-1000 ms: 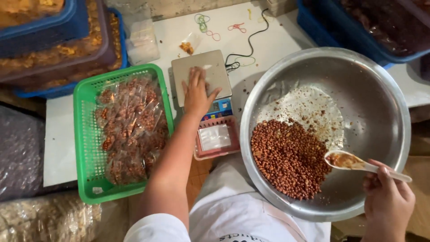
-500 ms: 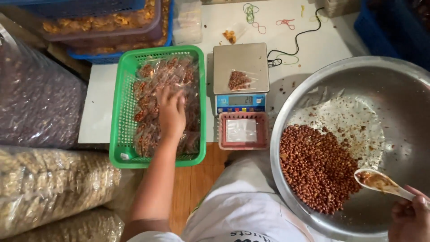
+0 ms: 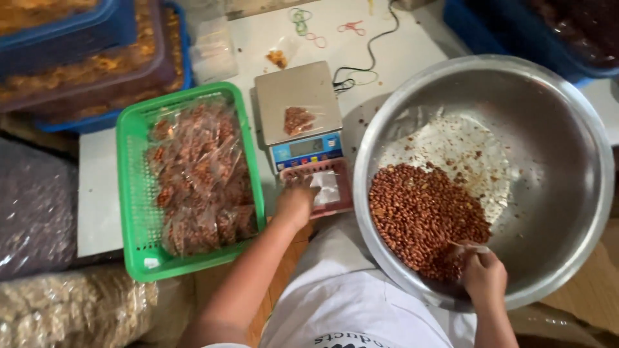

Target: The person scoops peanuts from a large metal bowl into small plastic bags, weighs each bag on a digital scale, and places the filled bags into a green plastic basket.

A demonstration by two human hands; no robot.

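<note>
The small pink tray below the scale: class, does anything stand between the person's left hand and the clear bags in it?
Nothing visible does. The left hand is already at the near left edge of the pink tray, and the clear bags lie open to it, just beside the fingers.

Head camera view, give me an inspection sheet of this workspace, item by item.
Surface: white table, crumbs near the scale.
Job's things: steel bowl with peanuts; scale bearing one small filled bag; pink tray of empty bags; green basket of filled bags.
Clutter: rubber bands, a stray bag of bits.
Grippers: left hand at the pink tray; right hand in the bowl among the peanuts, its grip hidden.
Cables: black cord running from the scale.
Surroundings: blue crates of snacks, large sacks on the left.
</note>
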